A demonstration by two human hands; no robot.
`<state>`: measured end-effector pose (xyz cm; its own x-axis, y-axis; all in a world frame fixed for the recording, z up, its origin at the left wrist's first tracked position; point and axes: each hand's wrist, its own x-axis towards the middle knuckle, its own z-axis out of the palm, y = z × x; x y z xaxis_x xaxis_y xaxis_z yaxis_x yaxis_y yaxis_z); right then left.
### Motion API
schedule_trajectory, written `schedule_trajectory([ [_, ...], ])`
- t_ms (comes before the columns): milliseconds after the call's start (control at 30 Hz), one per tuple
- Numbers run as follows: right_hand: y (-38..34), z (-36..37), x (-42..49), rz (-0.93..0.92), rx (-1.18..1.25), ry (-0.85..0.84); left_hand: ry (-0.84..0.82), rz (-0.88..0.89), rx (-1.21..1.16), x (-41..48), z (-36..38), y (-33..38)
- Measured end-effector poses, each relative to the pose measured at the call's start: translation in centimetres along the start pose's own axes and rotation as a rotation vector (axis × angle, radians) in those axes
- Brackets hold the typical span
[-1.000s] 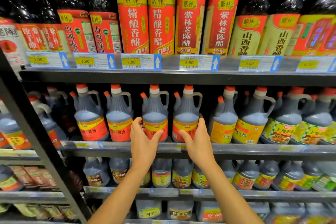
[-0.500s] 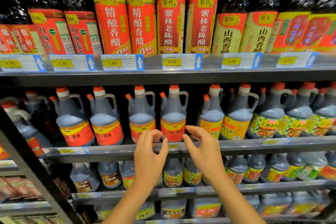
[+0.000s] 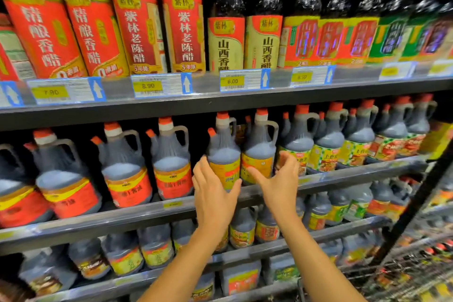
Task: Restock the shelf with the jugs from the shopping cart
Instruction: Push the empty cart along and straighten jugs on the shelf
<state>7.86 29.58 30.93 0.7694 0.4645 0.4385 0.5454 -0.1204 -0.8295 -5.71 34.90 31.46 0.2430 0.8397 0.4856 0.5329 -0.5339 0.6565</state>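
From the head camera: your left hand is spread open just left of the yellow-labelled jug, gripping nothing. Your right hand hovers right of that jug, fingers loosely curved, empty. The jug, holding dark liquid, stands on the shelf; the shopping cart sits below-right of it

Dark, orange-capped jugs stand upright in a row on the shelf.
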Motion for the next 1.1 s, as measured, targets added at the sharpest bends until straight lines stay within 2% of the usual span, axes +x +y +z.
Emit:
schedule_trajectory([
  [133, 0.2, 1.2, 0.8, -0.001, -0.037, 0.029, 0.118, -0.101, 0.053, 1.1, 1.4, 1.1],
  [267, 0.2, 1.4, 0.6, -0.021, -0.035, 0.038, 0.188, -0.118, 0.036, 1.3, 2.1, 1.0],
  [500, 1.6, 0.5, 1.0, -0.039, 0.056, -0.137, 0.125, -0.12, -0.076, 1.0, 1.6, -0.5],
  [733, 1.3, 0.7, 1.0, -0.017, 0.026, -0.077, 0.119, -0.096, 0.009, 0.7, 1.6, -0.6],
  [1100, 2.5, 0.4, 1.9, -0.071, -0.058, -0.238, 0.086, -0.074, 0.008, 0.5, 1.6, -1.0],
])
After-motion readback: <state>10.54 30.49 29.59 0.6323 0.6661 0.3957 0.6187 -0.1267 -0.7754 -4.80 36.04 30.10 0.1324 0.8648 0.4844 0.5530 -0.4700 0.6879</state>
